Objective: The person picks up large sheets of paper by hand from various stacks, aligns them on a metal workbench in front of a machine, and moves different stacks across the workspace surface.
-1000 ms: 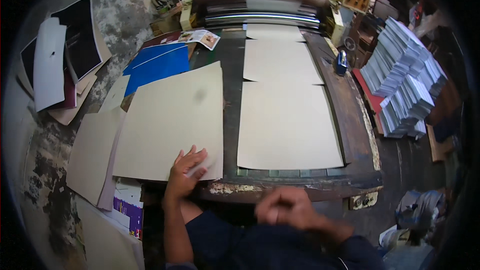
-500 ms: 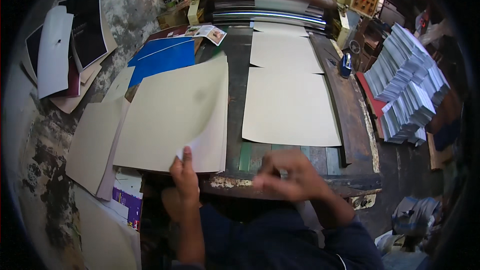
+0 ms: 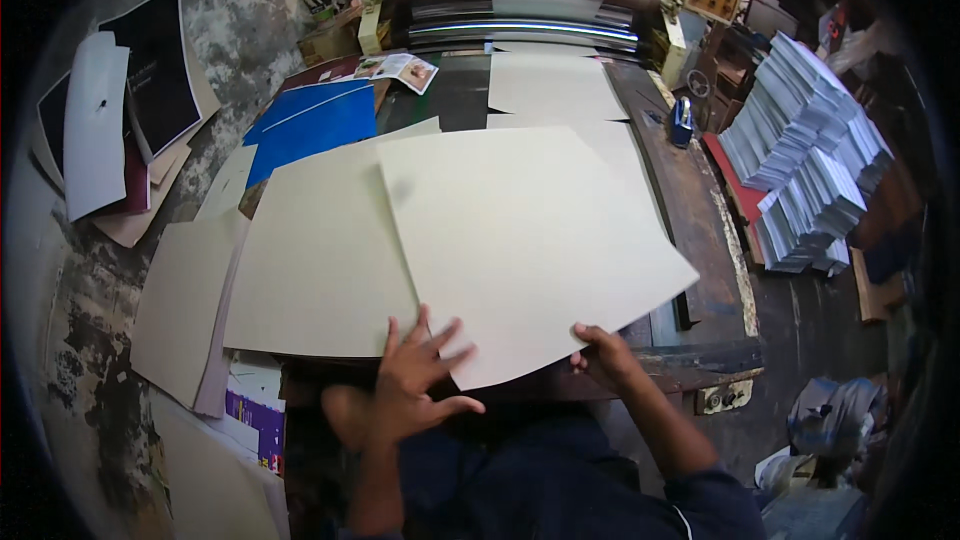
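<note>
Right of the table, grey-white booklet stacks [image 3: 810, 155] beside a red board [image 3: 727, 172]

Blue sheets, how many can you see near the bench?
2, maybe more hidden: blue sheets overlap at the bench's far left, one showing only as a strip above the other, their near edges tucked under the cream sheet stack.

We see soft, even light falling from above on the large cream sheet [image 3: 520, 240], the brightest surface in our view, with a faint grey shadow near its upper left corner. Beyond the sheet the scene darkens to black at the rim, where straight edges bow. Below it, the left hand [image 3: 415, 380] looks slightly smeared.
</note>
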`<state>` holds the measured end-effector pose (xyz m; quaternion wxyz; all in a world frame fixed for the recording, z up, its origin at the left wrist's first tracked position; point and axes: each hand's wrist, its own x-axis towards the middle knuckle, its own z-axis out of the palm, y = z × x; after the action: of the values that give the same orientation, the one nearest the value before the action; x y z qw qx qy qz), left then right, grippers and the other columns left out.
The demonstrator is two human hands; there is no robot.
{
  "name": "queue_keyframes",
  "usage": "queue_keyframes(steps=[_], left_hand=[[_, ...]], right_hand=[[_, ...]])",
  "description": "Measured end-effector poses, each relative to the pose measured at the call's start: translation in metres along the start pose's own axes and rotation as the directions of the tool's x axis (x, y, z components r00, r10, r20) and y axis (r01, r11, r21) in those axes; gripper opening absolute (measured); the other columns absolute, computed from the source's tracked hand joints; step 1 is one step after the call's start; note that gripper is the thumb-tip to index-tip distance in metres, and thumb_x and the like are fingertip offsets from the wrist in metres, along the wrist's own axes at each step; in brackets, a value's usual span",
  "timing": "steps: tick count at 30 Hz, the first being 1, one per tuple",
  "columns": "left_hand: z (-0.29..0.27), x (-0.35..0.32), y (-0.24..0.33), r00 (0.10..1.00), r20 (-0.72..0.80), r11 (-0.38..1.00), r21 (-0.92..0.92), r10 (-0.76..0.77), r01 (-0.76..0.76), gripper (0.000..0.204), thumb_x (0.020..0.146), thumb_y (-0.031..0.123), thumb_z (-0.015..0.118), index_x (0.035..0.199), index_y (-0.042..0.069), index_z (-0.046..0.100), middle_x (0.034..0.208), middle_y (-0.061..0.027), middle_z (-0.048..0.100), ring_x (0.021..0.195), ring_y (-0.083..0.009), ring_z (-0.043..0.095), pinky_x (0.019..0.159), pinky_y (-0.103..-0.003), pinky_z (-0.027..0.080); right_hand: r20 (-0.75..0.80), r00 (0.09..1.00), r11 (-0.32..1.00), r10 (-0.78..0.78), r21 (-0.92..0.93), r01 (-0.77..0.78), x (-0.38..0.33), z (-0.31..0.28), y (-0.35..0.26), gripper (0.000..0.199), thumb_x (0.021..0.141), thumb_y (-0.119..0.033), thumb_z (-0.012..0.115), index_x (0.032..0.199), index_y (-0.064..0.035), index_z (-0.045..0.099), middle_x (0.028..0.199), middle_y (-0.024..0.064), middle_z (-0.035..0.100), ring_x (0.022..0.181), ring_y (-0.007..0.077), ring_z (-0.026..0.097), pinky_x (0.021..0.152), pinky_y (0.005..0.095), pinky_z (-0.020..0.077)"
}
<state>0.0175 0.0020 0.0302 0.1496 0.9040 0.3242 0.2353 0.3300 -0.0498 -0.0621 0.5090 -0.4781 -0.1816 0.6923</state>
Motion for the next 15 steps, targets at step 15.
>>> queue_keyframes(steps=[15], left_hand=[[-0.004,-0.004,-0.060,0.957,-0.097,0.949,-0.189,-0.274,0.253,0.054,0.064,0.035,0.085,0.110,0.010,0.069,0.121,-0.0054,0.066,0.126,-0.0281,0.053,0.107,-0.047,0.033]], right_hand=[[-0.039,0.977,0.967,0.211,0.155,-0.203,-0.058,-0.014,0.102,0.046,0.100,-0.042,0.046,0.119,-0.0008,0.049,0.098,0.0180,0.066,0.076,0.0194,0.061,0.077,0.0389,0.0515]])
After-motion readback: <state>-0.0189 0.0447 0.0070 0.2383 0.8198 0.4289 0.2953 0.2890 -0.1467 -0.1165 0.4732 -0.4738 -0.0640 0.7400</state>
